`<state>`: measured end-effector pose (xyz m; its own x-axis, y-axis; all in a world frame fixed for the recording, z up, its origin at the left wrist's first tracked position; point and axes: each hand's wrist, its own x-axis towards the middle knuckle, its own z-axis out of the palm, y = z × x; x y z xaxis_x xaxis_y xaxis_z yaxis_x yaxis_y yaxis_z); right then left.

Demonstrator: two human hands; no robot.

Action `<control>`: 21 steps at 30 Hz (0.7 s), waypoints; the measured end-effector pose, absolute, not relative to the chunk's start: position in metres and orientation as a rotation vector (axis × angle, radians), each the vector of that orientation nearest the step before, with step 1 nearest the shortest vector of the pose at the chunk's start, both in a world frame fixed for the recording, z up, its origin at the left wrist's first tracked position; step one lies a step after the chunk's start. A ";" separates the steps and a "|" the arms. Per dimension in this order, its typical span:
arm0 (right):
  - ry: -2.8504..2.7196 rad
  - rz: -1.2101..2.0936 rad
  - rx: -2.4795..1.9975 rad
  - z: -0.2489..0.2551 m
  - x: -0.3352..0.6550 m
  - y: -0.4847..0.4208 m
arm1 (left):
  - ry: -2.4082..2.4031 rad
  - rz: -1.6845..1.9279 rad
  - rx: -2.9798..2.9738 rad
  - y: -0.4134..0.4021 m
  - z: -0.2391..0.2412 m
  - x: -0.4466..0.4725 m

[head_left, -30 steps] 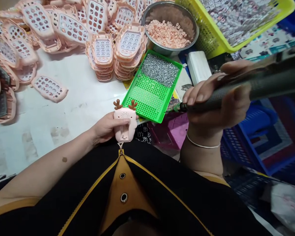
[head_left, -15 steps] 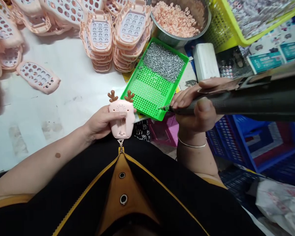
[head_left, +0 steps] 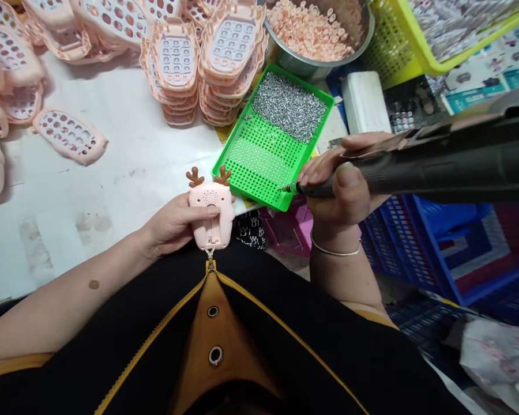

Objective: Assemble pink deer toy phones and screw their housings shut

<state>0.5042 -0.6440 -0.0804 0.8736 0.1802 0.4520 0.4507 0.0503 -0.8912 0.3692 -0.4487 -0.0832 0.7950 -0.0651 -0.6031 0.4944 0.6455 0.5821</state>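
My left hand [head_left: 175, 222] grips a pink toy phone [head_left: 202, 227] with brown antlers, back side up, thumb across its open battery compartment. In my right hand [head_left: 339, 187] is a dark electric screwdriver [head_left: 432, 170], held level with its bit pointing left. The bit's tip is over the near end of a green perforated tray [head_left: 259, 155]; I cannot tell whether it touches the tray or holds a screw. A heap of small silver screws [head_left: 289, 106] fills the tray's far half.
Stacked pink casings with keypads [head_left: 175, 63] stand behind the tray, and a loose pink casing [head_left: 71, 135] lies to the left. A metal bowl [head_left: 315, 69] holds small pink parts. A yellow basket [head_left: 389, 49] and blue crates [head_left: 432, 248] are at the right.
The toy phone in my left hand has shifted slightly down and left. My right hand and the screwdriver have moved a little left, the bit staying over the tray's near end.
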 end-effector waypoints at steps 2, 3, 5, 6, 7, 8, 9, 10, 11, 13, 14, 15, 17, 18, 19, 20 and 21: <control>-0.568 -0.240 -1.435 -0.083 0.507 -0.642 | 0.604 -0.341 0.820 -0.448 -0.083 0.367; -0.602 -0.241 -1.377 -0.084 0.509 -0.641 | 0.616 -0.338 0.822 -0.448 -0.082 0.366; -0.661 -0.234 -1.265 -0.083 0.510 -0.638 | 0.634 -0.329 0.826 -0.449 -0.081 0.364; -0.677 -0.243 -1.215 -0.081 0.510 -0.636 | 0.640 -0.325 0.828 -0.449 -0.081 0.363; -0.685 -0.255 -1.174 -0.079 0.510 -0.634 | 0.644 -0.317 0.831 -0.450 -0.081 0.361; -0.687 -0.268 -1.142 -0.075 0.508 -0.633 | 0.647 -0.306 0.835 -0.451 -0.081 0.360; -0.687 -0.288 -1.111 -0.071 0.506 -0.631 | 0.648 -0.297 0.841 -0.452 -0.081 0.359; -0.695 -0.305 -1.076 -0.066 0.502 -0.628 | 0.649 -0.288 0.848 -0.452 -0.082 0.358; -0.707 -0.313 -1.036 -0.061 0.499 -0.625 | 0.648 -0.282 0.853 -0.453 -0.082 0.357; -0.730 -0.283 -0.974 -0.051 0.489 -0.618 | 0.641 -0.273 0.860 -0.454 -0.084 0.356; -0.746 -0.256 -0.961 -0.046 0.484 -0.613 | 0.635 -0.272 0.861 -0.454 -0.085 0.356; -0.775 -0.232 -0.955 -0.042 0.479 -0.608 | 0.630 -0.269 0.861 -0.454 -0.086 0.356; -0.823 -0.199 -0.971 -0.037 0.470 -0.599 | 0.625 -0.258 0.861 -0.454 -0.087 0.357; -0.842 -0.191 -0.979 -0.036 0.467 -0.596 | 0.623 -0.251 0.859 -0.454 -0.088 0.357; -0.850 -0.183 -0.983 -0.036 0.465 -0.593 | 0.620 -0.245 0.856 -0.455 -0.088 0.357; -0.850 -0.171 -0.986 -0.036 0.463 -0.590 | 0.614 -0.240 0.853 -0.455 -0.089 0.357; -0.844 -0.157 -0.987 -0.038 0.462 -0.588 | 0.607 -0.237 0.849 -0.455 -0.089 0.358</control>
